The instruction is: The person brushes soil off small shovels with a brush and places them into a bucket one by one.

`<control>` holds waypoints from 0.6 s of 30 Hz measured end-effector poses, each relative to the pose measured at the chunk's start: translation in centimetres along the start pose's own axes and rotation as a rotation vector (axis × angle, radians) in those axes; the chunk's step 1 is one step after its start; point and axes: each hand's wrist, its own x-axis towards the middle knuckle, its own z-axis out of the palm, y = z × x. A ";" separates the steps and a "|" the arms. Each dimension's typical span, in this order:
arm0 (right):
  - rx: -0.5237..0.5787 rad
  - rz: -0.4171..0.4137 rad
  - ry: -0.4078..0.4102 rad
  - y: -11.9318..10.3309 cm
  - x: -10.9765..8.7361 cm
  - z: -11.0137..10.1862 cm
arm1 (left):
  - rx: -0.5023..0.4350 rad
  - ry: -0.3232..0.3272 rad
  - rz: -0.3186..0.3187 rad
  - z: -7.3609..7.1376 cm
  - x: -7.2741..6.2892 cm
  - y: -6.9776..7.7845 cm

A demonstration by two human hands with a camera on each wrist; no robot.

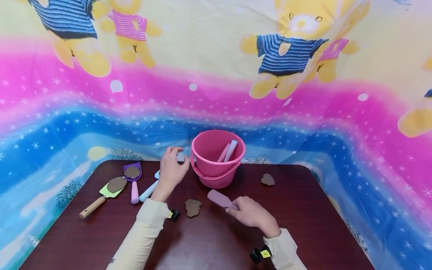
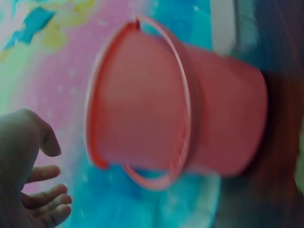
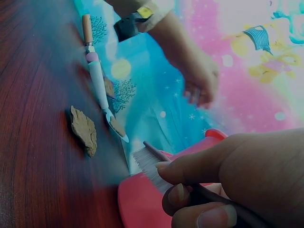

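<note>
My right hand (image 1: 251,213) grips a purple-grey brush (image 1: 221,199) by its handle, low over the table in front of the pink bucket (image 1: 217,172). Pale bristles (image 3: 151,168) show in the right wrist view, with thumb and fingers wrapped round the handle. My left hand (image 1: 172,168) holds nothing; it is raised beside the bucket's left rim, fingers loosely bent and thumb apart. The left wrist view shows it clear of the bucket. Two handles, one pink and one light blue (image 1: 231,150), lean inside the bucket. A brown clay-like lump (image 1: 193,208) lies between my forearms.
On the left lie a green trowel (image 1: 107,192) with a wooden handle, a purple shovel (image 1: 134,189) and a light-blue trowel (image 1: 148,190), each bearing a brown lump. Another brown lump (image 1: 267,179) lies right of the bucket. Patterned cloth (image 1: 290,146) hangs round the table.
</note>
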 end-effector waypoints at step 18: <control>0.017 0.007 -0.013 0.0 0.0 -0.1 | 0.359 -0.498 -0.335 -3.7 -4.1 -9.4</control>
